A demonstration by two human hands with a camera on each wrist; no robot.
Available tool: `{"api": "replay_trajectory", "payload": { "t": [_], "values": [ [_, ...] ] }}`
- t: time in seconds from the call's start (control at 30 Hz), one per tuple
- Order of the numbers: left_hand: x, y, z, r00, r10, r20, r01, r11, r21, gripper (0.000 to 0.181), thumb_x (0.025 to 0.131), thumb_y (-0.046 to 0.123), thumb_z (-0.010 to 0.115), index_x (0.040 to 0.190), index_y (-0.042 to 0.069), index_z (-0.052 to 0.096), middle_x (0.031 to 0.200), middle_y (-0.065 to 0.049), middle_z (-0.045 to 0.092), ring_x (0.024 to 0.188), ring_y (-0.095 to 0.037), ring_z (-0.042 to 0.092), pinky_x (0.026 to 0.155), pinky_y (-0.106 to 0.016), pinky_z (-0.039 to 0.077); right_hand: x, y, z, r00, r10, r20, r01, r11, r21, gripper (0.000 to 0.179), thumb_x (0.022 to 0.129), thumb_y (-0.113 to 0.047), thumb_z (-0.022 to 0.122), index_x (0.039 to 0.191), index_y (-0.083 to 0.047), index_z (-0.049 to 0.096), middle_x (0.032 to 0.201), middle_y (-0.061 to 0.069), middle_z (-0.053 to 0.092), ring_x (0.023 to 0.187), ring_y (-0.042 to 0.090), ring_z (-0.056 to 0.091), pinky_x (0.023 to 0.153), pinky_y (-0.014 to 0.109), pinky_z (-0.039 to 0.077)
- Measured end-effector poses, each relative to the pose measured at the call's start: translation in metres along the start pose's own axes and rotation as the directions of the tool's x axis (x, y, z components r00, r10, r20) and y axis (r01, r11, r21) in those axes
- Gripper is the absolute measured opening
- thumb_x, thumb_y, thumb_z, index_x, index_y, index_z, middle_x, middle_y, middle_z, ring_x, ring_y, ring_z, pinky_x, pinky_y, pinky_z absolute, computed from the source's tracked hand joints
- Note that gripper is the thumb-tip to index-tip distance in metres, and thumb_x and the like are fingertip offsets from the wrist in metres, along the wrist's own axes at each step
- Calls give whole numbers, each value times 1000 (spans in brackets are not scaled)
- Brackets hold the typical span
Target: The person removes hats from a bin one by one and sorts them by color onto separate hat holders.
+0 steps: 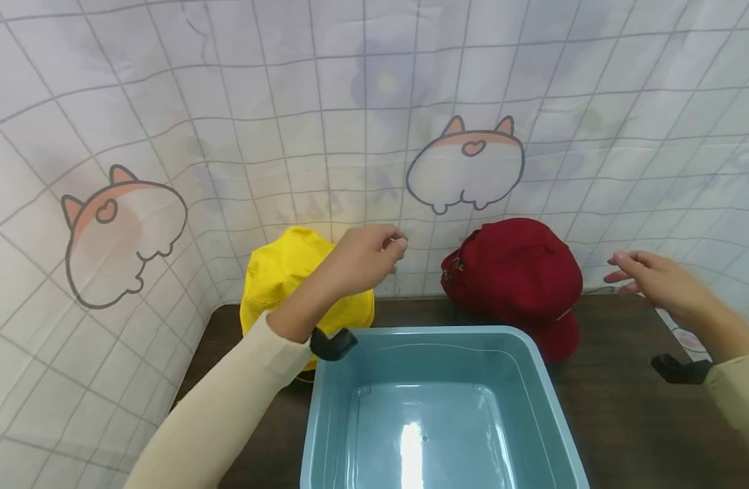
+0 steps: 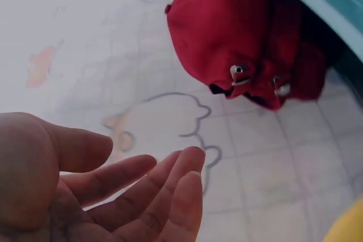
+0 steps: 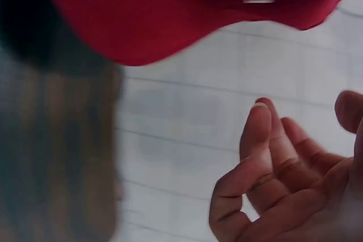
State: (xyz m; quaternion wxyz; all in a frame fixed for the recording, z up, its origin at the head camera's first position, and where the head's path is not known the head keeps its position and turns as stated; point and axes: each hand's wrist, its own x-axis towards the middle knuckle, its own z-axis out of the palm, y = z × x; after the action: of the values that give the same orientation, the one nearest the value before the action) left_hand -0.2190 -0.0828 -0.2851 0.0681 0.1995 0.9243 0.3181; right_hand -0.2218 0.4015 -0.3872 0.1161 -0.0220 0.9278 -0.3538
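Note:
My left hand (image 1: 369, 257) hovers in front of the yellow hat (image 1: 276, 272), its fingers loosely bent and holding nothing. To its right a dark red cap (image 1: 515, 272) sits behind the blue basin, with its metal strap fittings facing left. On the cap's far side my right hand (image 1: 658, 278) is raised, apart from it, with relaxed fingers. White lettering shows on the front of the cap (image 3: 187, 4) in the right wrist view. Thumb and fingers of the left hand (image 2: 130, 191) are spread apart in the left wrist view. My left forearm hides part of the yellow hat.
A blue plastic basin (image 1: 533, 380) stands on the dark wooden table (image 1: 625, 414), in front of both hats. Behind the table hangs a white checked cloth (image 1: 350, 156) with cartoon animals. A black band (image 1: 331, 343) is on the left wrist.

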Motion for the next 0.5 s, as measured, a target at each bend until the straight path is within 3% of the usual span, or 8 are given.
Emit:
{"api": "replay_trajectory", "payload": {
  "t": [0.17,0.23,0.3,0.4,0.5],
  "values": [
    [44,-2,20,993,-93,70,105,973,-206,31,109,32,48,128,10,61,116,-9,70,97,-21,70,83,-31,61,-3,33,29,984,66,162,-91,984,150,80,110,-55,19,152,13,27,137,31,58,99,17,66,90,46,57],
    [57,-3,31,988,-107,112,131,962,-238,32,109,30,48,129,9,60,119,-12,69,97,-21,70,82,-30,61,-4,41,42,969,89,232,-136,971,197,80,110,-55,20,152,14,24,134,27,61,102,24,65,97,57,54],
    [68,-3,43,983,-117,144,150,959,-242,30,109,28,49,128,7,60,118,-14,68,96,-22,70,80,-29,62,-6,46,54,953,116,282,-185,955,232,81,110,-55,23,153,13,23,132,22,64,104,27,64,98,60,52],
    [81,1,62,977,-131,170,171,954,-247,26,109,24,50,122,5,62,114,-16,68,95,-26,72,79,-32,62,-8,51,70,932,148,331,-261,907,330,76,108,-55,33,154,6,30,124,10,68,99,24,65,90,45,57],
    [91,7,78,975,-152,162,191,945,-265,20,107,22,55,111,6,65,105,-14,69,90,-27,72,76,-34,63,-8,55,81,925,133,356,-301,827,474,55,108,-50,43,143,-8,48,111,0,70,92,17,64,78,30,57]
  ]
}}
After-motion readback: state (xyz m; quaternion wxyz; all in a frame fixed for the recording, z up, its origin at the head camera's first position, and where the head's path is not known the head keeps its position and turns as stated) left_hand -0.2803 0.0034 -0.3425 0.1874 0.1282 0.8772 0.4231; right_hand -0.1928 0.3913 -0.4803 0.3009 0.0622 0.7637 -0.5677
